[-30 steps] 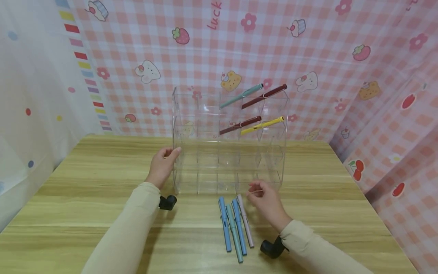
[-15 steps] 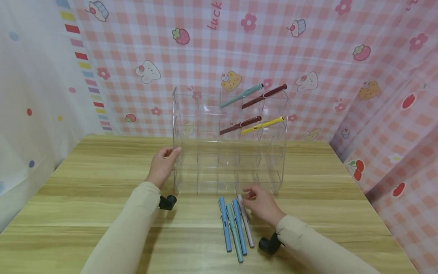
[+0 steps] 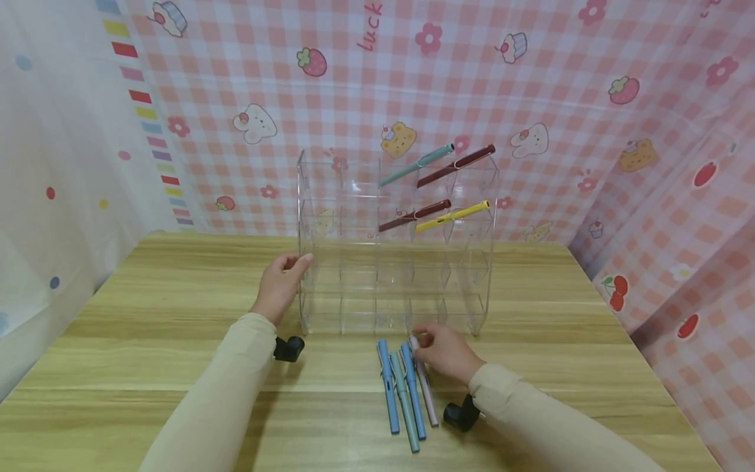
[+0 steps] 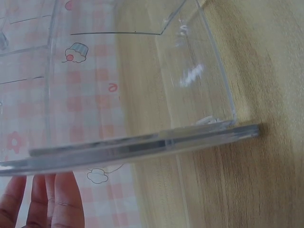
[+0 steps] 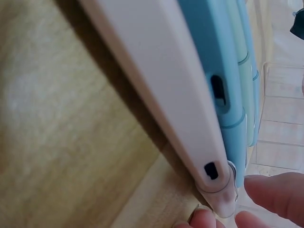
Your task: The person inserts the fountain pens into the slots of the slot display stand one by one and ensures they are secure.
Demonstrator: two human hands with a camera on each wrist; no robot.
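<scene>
A clear acrylic rack (image 3: 358,278) with rows of compartments stands on the wooden table. At its left side panel is my left hand (image 3: 278,285); in the left wrist view, straight fingers (image 4: 68,202) touch the panel's outer face. Four pens lie side by side before the rack: a blue pen (image 3: 388,393), a green pen (image 3: 403,400), another blue pen (image 3: 414,393) and a pale pink pen (image 3: 427,393) on the right. My right hand (image 3: 446,352) pinches the pink pen's cap end, thumb (image 5: 273,192) on one side, fingertips on the other. The pink pen lies on the table.
In the rack's upper rows rest a green pen (image 3: 417,165), a dark red pen (image 3: 456,166), another dark red pen (image 3: 415,216) and a yellow pen (image 3: 453,216), all slanted. A checked pink cloth (image 3: 354,98) hangs behind the table (image 3: 147,367).
My right hand has moved left and down from beside the rack's bottom row to the pink pen's cap. My left hand, the rack and the pens have stayed put.
</scene>
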